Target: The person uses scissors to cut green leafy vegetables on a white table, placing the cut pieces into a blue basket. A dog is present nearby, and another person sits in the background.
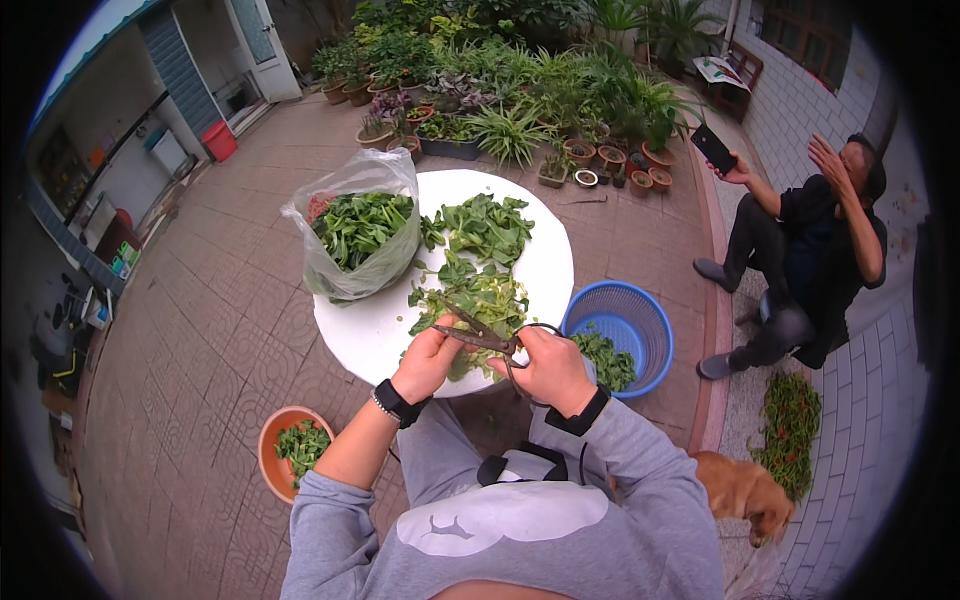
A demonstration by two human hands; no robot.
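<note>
My right hand [551,367] grips the looped handles of dark metal scissors [491,341], whose blades stand apart and point left. Close by the blades, my left hand [427,364] pinches a piece of leafy greens [459,366], partly hidden behind the fingers. Both hands are over the near edge of a round white table [360,337]. Loose leafy greens [487,232] lie in heaps across its middle and far side. At the table's left, a clear plastic bag [360,281] stands wide at the top, filled with dark green leaves [367,225].
A blue plastic basket [649,315] with cut greens stands right of the table. An orange basin [270,457] holding greens sits on the paving at lower left. A seated person [810,247] holds a phone at right. A brown dog [739,491] is at lower right; potted plants [517,112] line the back.
</note>
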